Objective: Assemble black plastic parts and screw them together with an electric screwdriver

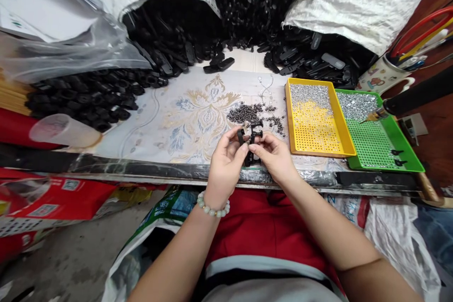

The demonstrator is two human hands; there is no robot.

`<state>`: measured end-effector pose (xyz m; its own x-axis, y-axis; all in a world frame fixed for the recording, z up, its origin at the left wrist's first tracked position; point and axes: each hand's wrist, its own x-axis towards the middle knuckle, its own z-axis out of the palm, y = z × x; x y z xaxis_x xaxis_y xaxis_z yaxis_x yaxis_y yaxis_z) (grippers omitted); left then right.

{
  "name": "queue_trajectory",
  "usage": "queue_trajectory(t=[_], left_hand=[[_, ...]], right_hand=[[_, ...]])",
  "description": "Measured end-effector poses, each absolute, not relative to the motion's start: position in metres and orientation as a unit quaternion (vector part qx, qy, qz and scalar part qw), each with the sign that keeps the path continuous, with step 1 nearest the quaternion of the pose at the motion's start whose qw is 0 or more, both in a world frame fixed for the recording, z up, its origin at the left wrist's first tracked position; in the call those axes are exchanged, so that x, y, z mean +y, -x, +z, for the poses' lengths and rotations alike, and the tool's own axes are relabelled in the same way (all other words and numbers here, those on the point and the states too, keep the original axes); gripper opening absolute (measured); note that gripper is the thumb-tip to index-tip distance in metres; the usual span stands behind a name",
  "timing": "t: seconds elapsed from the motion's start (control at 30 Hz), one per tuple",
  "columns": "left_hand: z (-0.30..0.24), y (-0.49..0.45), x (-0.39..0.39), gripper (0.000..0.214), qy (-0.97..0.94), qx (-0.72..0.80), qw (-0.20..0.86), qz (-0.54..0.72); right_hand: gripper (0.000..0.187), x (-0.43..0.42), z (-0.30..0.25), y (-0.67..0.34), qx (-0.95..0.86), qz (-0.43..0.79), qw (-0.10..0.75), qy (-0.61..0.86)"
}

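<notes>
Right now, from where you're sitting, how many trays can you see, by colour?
Yellow perforated tray: 1
Green perforated tray: 1
Total: 2

No legible text for you: red sack [53,198] carries QR-code patches [41,210]; white sack [350,210] has blue lettering, too creased to read.
</notes>
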<state>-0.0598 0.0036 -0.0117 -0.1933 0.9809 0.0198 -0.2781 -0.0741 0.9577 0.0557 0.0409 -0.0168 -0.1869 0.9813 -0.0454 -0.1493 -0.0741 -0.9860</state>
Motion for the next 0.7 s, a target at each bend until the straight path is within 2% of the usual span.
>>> queue_trajectory(t=[0.5, 0.7], left_hand=[[-0.0160, 0.0547, -0.0020, 0.037, -0.368, 0.471, 0.540, 0.592], [-0.0176, 0.0550, -0.0016, 0.039, -0.369, 0.467, 0.539, 0.596]], right_hand=[[0.030, 0.0421, -0.0254, -0.0544, -0.442, 0.596, 0.496, 0.450], [0.029, 0.0429, -0.0246, -0.0564, -0.467, 0.584, 0.477, 0.462]])
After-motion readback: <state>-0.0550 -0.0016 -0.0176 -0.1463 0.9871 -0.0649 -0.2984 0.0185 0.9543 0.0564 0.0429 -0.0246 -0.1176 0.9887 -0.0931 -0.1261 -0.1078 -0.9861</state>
